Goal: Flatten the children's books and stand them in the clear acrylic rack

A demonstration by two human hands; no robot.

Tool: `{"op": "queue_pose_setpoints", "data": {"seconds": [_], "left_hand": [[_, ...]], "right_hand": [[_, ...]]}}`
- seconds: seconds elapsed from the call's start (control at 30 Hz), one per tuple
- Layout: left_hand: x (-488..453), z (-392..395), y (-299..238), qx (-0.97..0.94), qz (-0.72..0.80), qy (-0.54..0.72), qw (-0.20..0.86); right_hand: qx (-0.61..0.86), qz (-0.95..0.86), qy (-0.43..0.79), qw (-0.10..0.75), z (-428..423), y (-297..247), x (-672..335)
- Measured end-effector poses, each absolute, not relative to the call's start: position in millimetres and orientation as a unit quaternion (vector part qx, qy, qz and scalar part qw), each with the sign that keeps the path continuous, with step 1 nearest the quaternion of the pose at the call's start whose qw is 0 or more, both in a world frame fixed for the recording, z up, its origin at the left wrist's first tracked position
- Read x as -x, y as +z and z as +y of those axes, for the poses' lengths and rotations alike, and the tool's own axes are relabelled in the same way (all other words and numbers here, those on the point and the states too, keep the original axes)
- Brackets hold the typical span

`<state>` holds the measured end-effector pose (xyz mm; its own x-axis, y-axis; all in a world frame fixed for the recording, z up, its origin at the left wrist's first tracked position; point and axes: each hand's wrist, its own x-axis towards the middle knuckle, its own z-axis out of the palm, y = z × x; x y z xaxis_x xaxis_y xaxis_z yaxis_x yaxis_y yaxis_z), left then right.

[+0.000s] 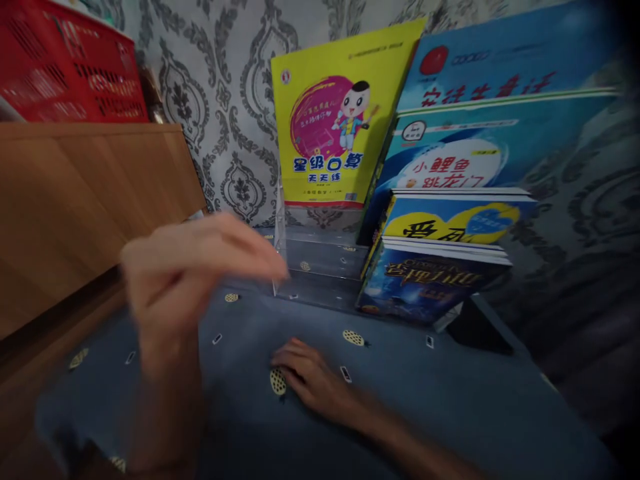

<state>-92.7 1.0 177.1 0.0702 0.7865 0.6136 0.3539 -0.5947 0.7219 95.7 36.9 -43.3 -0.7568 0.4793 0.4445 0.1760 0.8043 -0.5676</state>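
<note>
The left hand was raised and blurred, fingers drawn together in front of the left edge of a clear rack; whether it pinched anything could not be told. The right hand lay relaxed and unclenched on the counter. The yellow book stood in the rack, left of other books in overlapping rows.
</note>
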Motion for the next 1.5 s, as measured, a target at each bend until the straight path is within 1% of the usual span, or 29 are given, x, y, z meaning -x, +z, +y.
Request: {"op": "queue_pose_setpoints", "data": {"seconds": [0.03, 0.07, 0.1, 0.17, 0.2, 0.27, 0.4, 0.57, 0.77, 0.97, 1.17, 1.5], "left_hand": [[112, 30, 172, -0.684, 0.420, 0.577, 0.152], [133, 61, 165, -0.677, 0.440, 0.582, 0.095], [155, 92, 157, -0.661, 0.492, 0.566, 0.038], [199, 146, 137, -0.620, 0.634, 0.459, -0.051], [218, 166, 125, -0.591, 0.719, 0.358, -0.076], [247, 192, 103, -0.571, 0.761, 0.301, -0.070], [275, 208, 68, -0.563, 0.794, 0.221, -0.051], [291, 217, 52, -0.570, 0.811, 0.129, -0.026], [302, 205, 48, -0.581, 0.810, 0.071, -0.036], [298, 177, 46, -0.598, 0.796, 0.021, -0.092], [297, 168, 57, -0.615, 0.780, -0.037, -0.109], [295, 163, 79, -0.653, 0.744, -0.073, -0.124]], "right_hand": [[0.185, -0.895, 0.262, 0.309, 37, -44, -96], [0.189, -0.890, 0.269, 0.316, 36, -44, -96], [0.194, -0.885, 0.277, 0.319, 36, -44, -96], [0.196, -0.881, 0.295, 0.314, 37, -41, -96], [0.197, -0.878, 0.304, 0.311, 37, -40, -96], [0.195, -0.874, 0.320, 0.309, 38, -37, -96], [0.192, -0.871, 0.324, 0.317, 39, -35, -98], [0.183, -0.864, 0.353, 0.309, 42, -37, -99], [0.182, -0.858, 0.374, 0.302, 43, -42, -97], [0.184, -0.852, 0.383, 0.307, 43, -38, -95], [0.182, -0.854, 0.379, 0.307, 44, -41, -92], [0.188, -0.858, 0.370, 0.304, 43, -35, -91]]}}
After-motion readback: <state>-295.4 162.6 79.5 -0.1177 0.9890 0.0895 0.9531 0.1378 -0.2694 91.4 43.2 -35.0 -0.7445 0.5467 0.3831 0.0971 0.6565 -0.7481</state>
